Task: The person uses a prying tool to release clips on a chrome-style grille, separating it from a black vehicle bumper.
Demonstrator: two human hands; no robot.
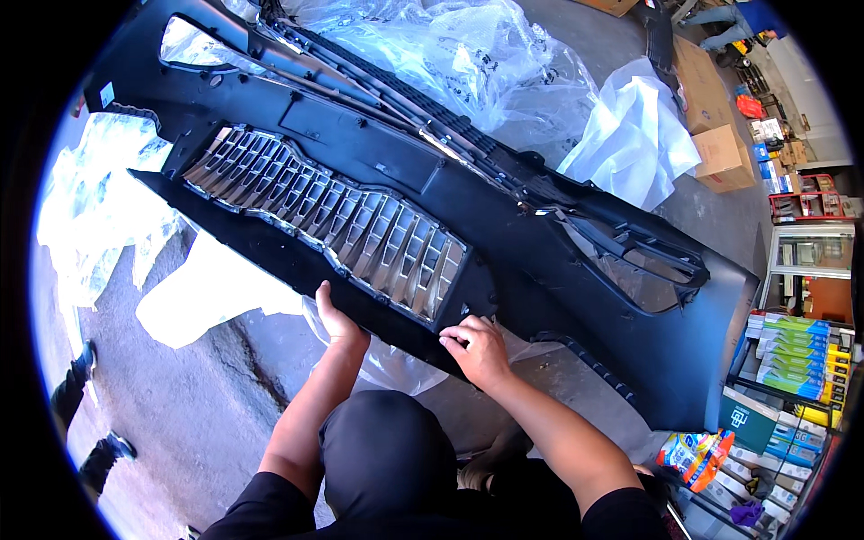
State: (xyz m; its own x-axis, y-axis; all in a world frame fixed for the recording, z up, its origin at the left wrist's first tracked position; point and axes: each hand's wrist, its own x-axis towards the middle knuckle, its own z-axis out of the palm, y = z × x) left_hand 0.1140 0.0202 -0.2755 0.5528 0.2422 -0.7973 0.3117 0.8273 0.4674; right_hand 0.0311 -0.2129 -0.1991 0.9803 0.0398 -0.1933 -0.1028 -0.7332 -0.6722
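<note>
Across the middle of the view, one big black bumper shell [531,265] lies on a slant, upper left to lower right, with one silvery grille [333,220] set in its long opening on the near side. Left hand [345,324] is at the shell's near edge, thumb raised and spread against the black rim, other fingers out of sight underneath; can't tell how tightly they close, but probably there to steady that edge. Right hand [479,349] sits just beside the grille's near right corner, thumb and forefinger drawn nearly together, the rest curled; can't tell if anything small is pinched. Placement likely gives both hands easy reach to the corner. Clear plastic sheeting [468,63] bunches beyond the shell and a white sheet [211,292] lies on the floor [171,405] at left, probably wrapping or scratch protection. Counts: two own hands, one shell, one grille, two cardboard boxes by the right side (a tall one [702,85] and a smaller one [720,157]), plus part of another at the top edge; one orange and blue bag [697,459] low right; two dark shoes [119,445] of someone at far left; one person in blue [756,16] top right, partly cut off. Stacked green-and-blue packs [792,355] on the right: overlapping, no safe count.
</note>
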